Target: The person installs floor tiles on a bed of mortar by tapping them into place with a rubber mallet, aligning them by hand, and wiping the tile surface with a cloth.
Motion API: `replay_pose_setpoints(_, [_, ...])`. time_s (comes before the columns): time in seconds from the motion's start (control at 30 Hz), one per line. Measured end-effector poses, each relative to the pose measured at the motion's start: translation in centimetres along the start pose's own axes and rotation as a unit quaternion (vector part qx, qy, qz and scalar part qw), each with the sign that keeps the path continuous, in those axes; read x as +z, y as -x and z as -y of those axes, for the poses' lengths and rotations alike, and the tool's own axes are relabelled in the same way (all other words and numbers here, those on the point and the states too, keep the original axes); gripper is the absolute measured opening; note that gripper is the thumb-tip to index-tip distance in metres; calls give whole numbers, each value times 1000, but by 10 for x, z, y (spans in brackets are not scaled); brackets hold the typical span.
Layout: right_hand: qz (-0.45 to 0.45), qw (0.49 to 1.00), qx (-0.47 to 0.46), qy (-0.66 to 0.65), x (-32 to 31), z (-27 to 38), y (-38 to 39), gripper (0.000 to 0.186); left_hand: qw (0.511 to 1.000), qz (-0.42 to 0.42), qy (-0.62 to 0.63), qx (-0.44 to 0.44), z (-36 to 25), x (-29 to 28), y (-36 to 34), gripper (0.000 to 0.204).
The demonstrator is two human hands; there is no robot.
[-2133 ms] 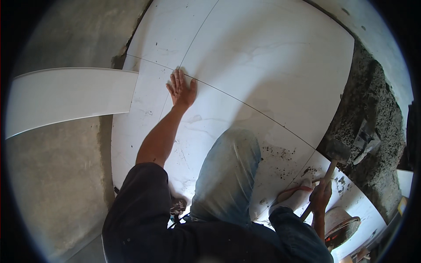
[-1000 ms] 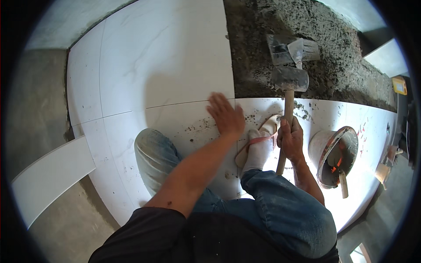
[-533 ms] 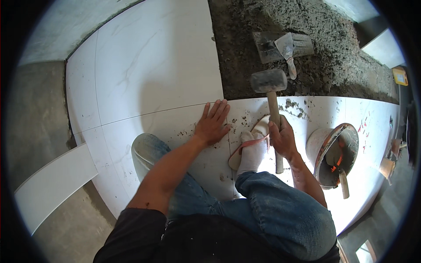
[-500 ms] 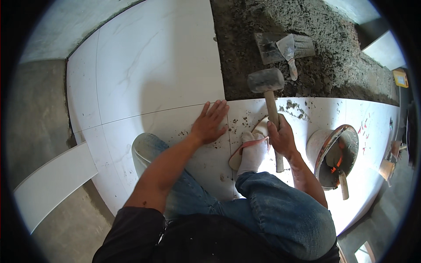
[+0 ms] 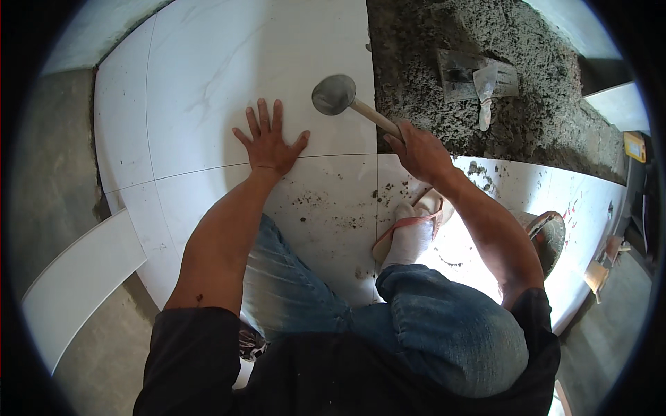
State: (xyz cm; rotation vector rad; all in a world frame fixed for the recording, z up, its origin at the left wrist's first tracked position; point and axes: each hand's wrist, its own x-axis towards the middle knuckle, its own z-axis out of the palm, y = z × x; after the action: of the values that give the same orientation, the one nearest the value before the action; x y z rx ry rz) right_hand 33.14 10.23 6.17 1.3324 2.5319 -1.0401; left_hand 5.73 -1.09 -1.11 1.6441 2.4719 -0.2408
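My left hand (image 5: 269, 144) lies flat with fingers spread on a large white marbled floor tile (image 5: 201, 90), just beyond its near joint. My right hand (image 5: 424, 152) grips the wooden handle of a rubber mallet (image 5: 334, 94). The dark mallet head is over the same tile, right of my left hand; whether it touches the surface I cannot tell. Right of that tile's edge spreads rough grey mortar (image 5: 416, 76). On the mortar rest a flat metal trowel (image 5: 454, 75) and a putty knife (image 5: 485, 97), the knife partly over the trowel.
A mortar bucket (image 5: 548, 243) stands at the right, partly hidden by my right forearm. Mortar crumbs (image 5: 312, 201) dot the near tiles. My sandalled foot (image 5: 413, 232) is planted right of centre. A white tile strip (image 5: 83, 277) lies at left; a yellow box (image 5: 634, 147) sits far right.
My left hand has moved left and farther out onto the far tile, fingers now spread. My right hand has swung the mallet left, from beside the foot to over the tile.
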Motion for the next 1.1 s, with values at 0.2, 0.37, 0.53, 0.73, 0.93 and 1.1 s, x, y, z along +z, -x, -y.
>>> replay_pose_setpoints(0.2, [-22,1000,-17,5,11,-9,-4,30,1000,-7,13,6,2,2,-1,93])
replay_pose_setpoints(0.37, [-64,997,-31,-12,10,4,1,30,1000,-3,7,5,5,6,3,94])
replay_pose_setpoints(0.53, [-29,999,6,-32,9,8,-3,31,1000,-4,-5,-2,7,3,-2,94])
replay_pose_setpoints(0.73, [54,994,77,-48,-14,4,-15,34,1000,-8,3,-1,-2,-3,-3,91])
replay_pose_setpoints(0.93, [-36,979,114,-163,1,-15,47,34,983,-16,20,182,-39,25,42,85])
replay_pose_setpoints(1.1, [-101,964,136,-206,0,-29,66,29,956,49,124,261,-128,26,100,81])
